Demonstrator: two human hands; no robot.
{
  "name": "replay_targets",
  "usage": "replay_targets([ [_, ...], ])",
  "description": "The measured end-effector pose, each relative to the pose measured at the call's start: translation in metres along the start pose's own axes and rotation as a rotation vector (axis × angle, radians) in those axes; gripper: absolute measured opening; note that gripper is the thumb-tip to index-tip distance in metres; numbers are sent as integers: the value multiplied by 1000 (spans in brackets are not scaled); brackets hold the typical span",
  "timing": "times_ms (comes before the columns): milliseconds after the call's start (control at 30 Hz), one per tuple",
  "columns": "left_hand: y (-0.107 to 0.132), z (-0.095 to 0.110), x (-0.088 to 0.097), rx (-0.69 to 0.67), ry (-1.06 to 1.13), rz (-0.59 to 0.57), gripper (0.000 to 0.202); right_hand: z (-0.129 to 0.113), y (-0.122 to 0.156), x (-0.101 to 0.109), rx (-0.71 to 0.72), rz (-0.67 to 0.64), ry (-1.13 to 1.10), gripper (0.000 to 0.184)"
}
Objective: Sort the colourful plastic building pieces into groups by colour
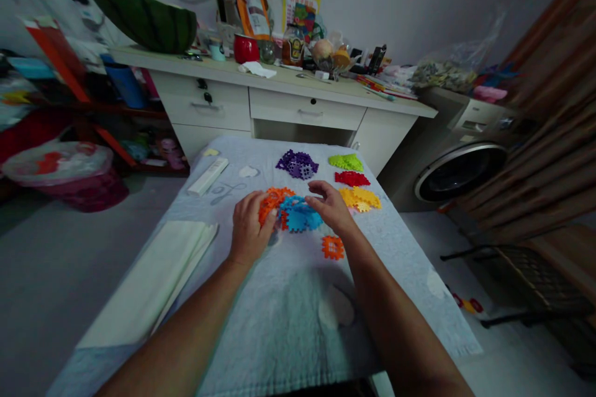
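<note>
My left hand point(249, 223) is curled against the orange notched building tiles point(275, 198), with thumb and fingers closed on their near left side. Right beside these lies a pile of blue notched tiles point(300, 216). My right hand point(330, 203) hovers at the right edge of the blue pile, its thumb and index finger apart and nothing visible between them. One square orange tile point(332, 247) lies alone nearer to me. Farther back is a purple pile point(297, 164). Green tiles point(345, 162), red tiles point(352, 178) and yellow tiles point(360, 198) form separate piles on the right.
A pale blue cloth point(279, 316) covers the table. A white box-like strip point(208, 175) and a folded whitish cloth point(149, 279) lie on the left. Behind stands a white cabinet point(205, 105) with a watermelon piece point(144, 18) on top; a washing machine point(447, 142) is at right.
</note>
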State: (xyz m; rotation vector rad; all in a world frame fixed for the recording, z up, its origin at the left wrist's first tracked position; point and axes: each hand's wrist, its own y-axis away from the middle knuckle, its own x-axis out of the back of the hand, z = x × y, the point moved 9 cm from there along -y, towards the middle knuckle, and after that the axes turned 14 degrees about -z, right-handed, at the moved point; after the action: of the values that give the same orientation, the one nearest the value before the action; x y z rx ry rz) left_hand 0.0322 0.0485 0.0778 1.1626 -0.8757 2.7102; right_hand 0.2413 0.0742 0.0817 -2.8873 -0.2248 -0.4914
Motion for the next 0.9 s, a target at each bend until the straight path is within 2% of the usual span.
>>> replay_targets([
  [100,0,17,-3,-92,-64,-64,39,10,5,52,-36,163,133,36],
  [200,3,33,-18,-201,-121,-208,41,26,21,115,-146,394,398,32],
  [267,7,41,-31,-257,-141,-313,43,42,34,151,-290,526,568,37],
  [367,12,47,-45,-294,-167,-408,46,75,50,183,-561,580,661,55],
  [467,16,52,-53,-318,-197,-454,45,102,54,186,-717,493,663,68],
  [567,16,56,-55,-313,-236,-485,40,106,47,171,-716,397,715,66],
  [667,10,55,-48,-252,-283,-441,31,100,40,151,-653,322,719,61],
  [733,6,49,-40,-193,-308,-382,29,92,34,137,-563,279,703,59],
  [900,1,20,-27,-49,-357,-278,27,71,26,110,-338,199,549,63],
])
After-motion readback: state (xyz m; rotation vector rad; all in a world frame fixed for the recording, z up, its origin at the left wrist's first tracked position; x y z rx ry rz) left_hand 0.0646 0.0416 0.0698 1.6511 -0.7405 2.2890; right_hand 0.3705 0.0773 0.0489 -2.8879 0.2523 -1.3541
